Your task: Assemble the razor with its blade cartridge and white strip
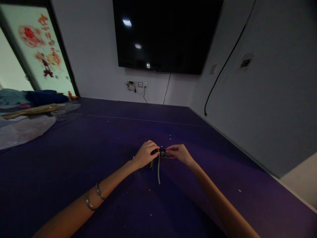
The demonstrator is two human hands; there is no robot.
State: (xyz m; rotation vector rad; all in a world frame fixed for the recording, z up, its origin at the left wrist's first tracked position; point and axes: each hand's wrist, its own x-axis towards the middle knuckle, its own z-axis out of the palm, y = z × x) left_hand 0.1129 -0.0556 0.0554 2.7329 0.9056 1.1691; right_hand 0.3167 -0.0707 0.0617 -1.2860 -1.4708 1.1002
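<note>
My left hand (146, 153), with two bracelets on its forearm, pinches the upper end of a narrow pale strip (158, 171) that hangs down towards the purple surface. Just left of that strip, a shorter dark-and-pale piece (151, 165) shows below the fingers; whether it is attached I cannot tell. My right hand (180, 154) has its thumb and fingers closed on the right side of a small dark object (163, 154) with a light, shiny part. The object lies between both hands, close to the left fingertips. Its exact kind is too small to make out.
Small white bits dot the purple surface (99, 172). Far left lie a white sheet (29, 130), a flat brownish piece (34, 110) and blue cloth (46, 97). A television (168, 36) hangs on the wall, and a black cable (223, 67) dangles at right.
</note>
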